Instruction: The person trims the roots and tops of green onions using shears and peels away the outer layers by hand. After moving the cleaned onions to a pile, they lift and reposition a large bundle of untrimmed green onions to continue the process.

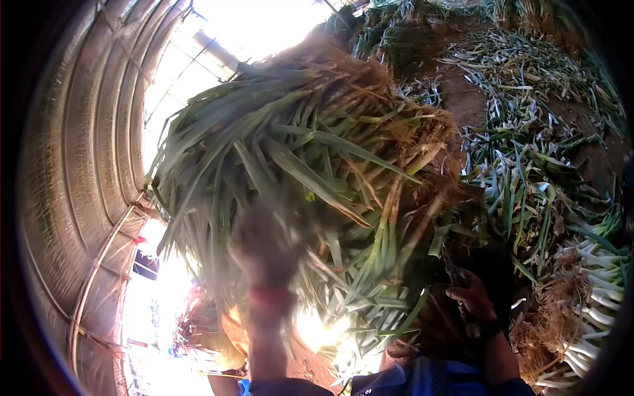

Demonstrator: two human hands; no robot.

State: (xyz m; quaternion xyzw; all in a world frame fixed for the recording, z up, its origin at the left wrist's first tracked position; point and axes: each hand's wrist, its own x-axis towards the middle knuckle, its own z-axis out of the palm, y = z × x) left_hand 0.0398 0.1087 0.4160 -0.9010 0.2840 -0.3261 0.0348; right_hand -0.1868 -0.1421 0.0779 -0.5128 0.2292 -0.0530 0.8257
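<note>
A large heap of long-leaved green onions rises in front of me, brown roots toward its right side. Smeared by motion, my left hand reaches over the leaves at the heap's near side, a red band round the wrist. My right hand is lower, at the heap's right edge, with its fingers closed round a thin dark tool. The tool points up toward the leaves, and shadow hides much of it. I cannot tell what kind of tool it is.
Cleaned green onions with white stems and roots lie at the lower right. Cut leaves litter the brown soil beyond. More bundles stand at the back. A ribbed plastic sheet wall curves up on the left.
</note>
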